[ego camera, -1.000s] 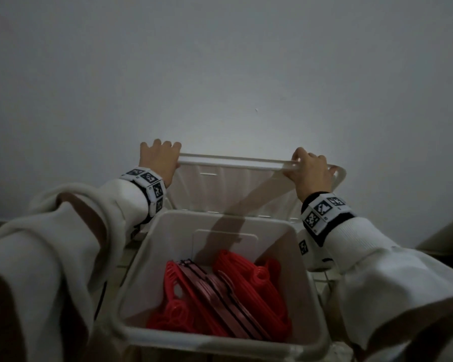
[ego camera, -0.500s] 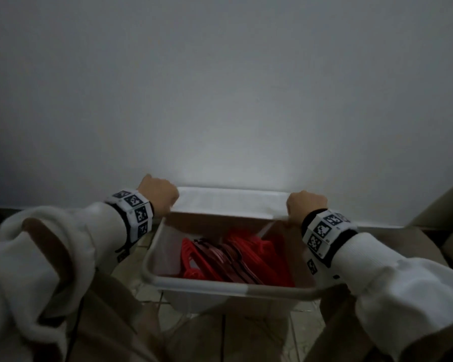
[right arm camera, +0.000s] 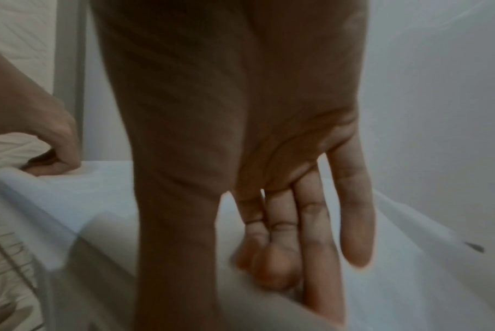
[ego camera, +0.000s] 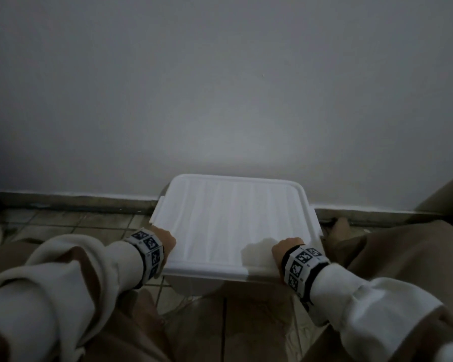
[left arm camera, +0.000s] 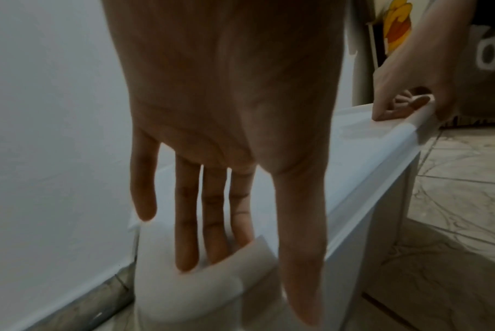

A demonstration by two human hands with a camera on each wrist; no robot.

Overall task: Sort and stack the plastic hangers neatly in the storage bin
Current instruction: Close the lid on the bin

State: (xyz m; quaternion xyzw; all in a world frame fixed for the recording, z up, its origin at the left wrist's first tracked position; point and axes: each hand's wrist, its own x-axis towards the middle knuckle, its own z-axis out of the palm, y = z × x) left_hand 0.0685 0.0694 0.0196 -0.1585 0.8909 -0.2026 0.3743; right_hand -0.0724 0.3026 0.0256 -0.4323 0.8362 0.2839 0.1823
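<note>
The white storage bin stands on the floor against the wall, with its white lid lying flat on top. The red hangers are hidden beneath it. My left hand is at the lid's near left corner. Its fingers reach down the bin's side behind a white latch. My right hand is at the near right corner. From the left wrist view, the right hand has its thumb on the lid and its fingers curled under the rim. The right wrist view shows the left hand gripping the lid likewise.
A plain grey wall rises right behind the bin, with a dark skirting at its foot. The floor is tiled. My knees in beige trousers flank the bin, and a foot lies beside its right side.
The lid has swung down from upright against the wall to flat on the bin, covering the red hangers. Both hands came toward me with its edge.
</note>
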